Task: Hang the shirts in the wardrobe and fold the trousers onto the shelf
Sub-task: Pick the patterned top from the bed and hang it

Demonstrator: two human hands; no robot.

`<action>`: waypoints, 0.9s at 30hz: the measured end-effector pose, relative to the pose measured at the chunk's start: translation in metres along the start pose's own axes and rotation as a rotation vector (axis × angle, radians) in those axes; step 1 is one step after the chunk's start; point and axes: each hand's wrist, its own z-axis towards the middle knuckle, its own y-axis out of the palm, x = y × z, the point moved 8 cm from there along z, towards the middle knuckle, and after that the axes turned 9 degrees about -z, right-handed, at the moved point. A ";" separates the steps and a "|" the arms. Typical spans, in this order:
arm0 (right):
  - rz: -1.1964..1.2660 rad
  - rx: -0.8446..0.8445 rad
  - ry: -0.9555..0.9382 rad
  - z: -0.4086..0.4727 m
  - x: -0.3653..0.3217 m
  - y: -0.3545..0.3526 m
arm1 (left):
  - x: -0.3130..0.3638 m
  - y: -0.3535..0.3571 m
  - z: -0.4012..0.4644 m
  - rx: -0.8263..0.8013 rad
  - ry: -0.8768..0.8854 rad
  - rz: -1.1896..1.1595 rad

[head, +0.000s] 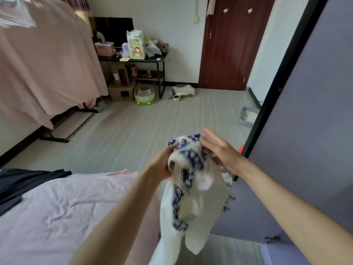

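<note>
Shirt in hand by the wardrobe
Left hand (162, 165) grips the bunched white shirt (191, 188); right hand (219, 148) spread beside it. Next: likely a hanger.

Grey striped floor (149, 123). White walls (172, 18). Dark red door (233, 44) far right. Pink curtain (44, 58) left. Black side table (145, 62), cluttered, against far wall. Pink bedsheet (63, 203) lower left.

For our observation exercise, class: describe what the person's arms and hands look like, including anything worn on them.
Both forearms are bare: no sleeves reach into view. The left hand and right hand wear no gloves, and no watch, bracelet or ring can be seen, though the picture is somewhat blurred. No markings show on either arm.
</note>
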 end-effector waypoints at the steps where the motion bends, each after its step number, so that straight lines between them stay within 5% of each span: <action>1: -0.001 -0.093 -0.023 -0.010 0.007 0.008 | 0.003 0.002 0.003 0.001 -0.001 0.044; 5: -0.176 -0.294 -0.081 -0.026 0.017 0.031 | 0.001 0.021 0.010 -0.118 -0.031 0.142; 10: -0.232 0.317 0.000 -0.005 0.032 -0.024 | -0.013 0.034 0.022 -0.221 -0.086 0.163; 13: -0.092 0.321 0.065 -0.002 0.034 -0.043 | -0.010 0.038 0.024 -0.247 0.008 0.393; 19: 0.065 0.482 0.084 -0.018 0.039 -0.100 | 0.026 0.008 0.038 0.304 0.385 0.951; 23: 0.208 0.673 0.213 -0.047 0.060 -0.149 | 0.025 0.030 0.047 0.062 0.351 1.246; 27: 0.162 0.710 0.312 -0.076 0.074 -0.175 | 0.012 0.053 0.057 -0.068 0.264 1.115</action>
